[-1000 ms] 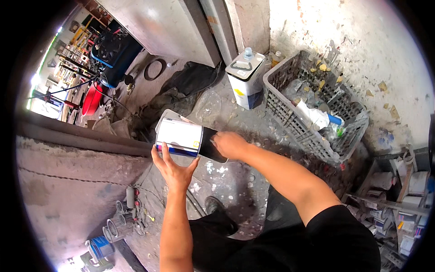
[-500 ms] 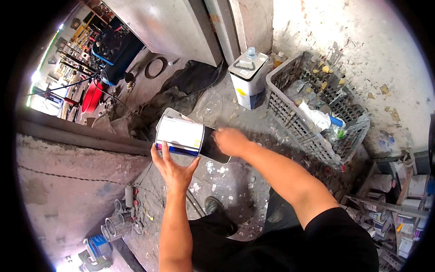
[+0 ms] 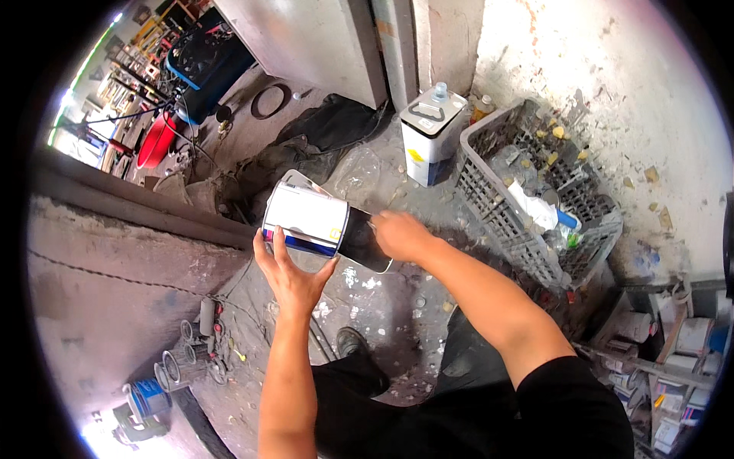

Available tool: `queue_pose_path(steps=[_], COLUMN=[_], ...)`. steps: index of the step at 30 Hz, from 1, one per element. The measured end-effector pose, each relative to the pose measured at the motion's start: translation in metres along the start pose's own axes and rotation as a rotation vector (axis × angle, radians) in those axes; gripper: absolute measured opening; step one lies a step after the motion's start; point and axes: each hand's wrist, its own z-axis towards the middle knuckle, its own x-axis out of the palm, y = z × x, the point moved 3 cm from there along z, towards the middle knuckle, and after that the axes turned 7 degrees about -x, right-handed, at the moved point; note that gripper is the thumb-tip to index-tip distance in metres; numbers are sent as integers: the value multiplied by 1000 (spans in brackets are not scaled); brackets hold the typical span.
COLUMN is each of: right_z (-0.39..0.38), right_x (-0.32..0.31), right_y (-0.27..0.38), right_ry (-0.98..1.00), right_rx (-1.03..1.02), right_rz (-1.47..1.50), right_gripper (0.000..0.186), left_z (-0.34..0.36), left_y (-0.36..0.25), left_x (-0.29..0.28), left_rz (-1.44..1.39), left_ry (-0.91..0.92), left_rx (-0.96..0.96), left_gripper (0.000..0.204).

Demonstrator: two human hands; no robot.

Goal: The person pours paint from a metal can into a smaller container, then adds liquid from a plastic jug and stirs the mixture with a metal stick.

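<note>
White-labelled metal can (image 3: 306, 218) with a blue band and black end, held tipped on its side above the spattered concrete floor (image 3: 382, 294). Left hand (image 3: 290, 279) cups it from below, fingers spread against the wall. Right hand (image 3: 399, 234) is closed on the black end. Down left, small open tins (image 3: 177, 366) and a blue tub (image 3: 147, 398); contents not discernible. Farther off, a square white canister (image 3: 430, 134), capped. Beside it, a grey plastic crate (image 3: 535, 199) holding bottles and scraps.

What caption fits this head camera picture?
Left hand and right hand hold a tilted white can.
</note>
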Motion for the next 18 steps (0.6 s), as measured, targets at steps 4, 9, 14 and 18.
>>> queue_pose_path(steps=[4,9,14,18], right_z=[-5,10,-4,-4], right_x=[1,5,-3,10], right_y=[14,-4,7,10], right_ry=[-9,-40,25,-128], right_rx=[-91,-37,-9,-134], right_rz=[71,-25,23,112], right_gripper=[19,18,20,18], left_z=[2,8,5,7], left_y=[7,-7,6,6], left_x=[-5,1,-4,0], left_rz=[0,-15,-11,-27], left_ry=[-9,-27,-24,-19], left_rx=[1,30,-8,-19], left_gripper=[121,121,121,120])
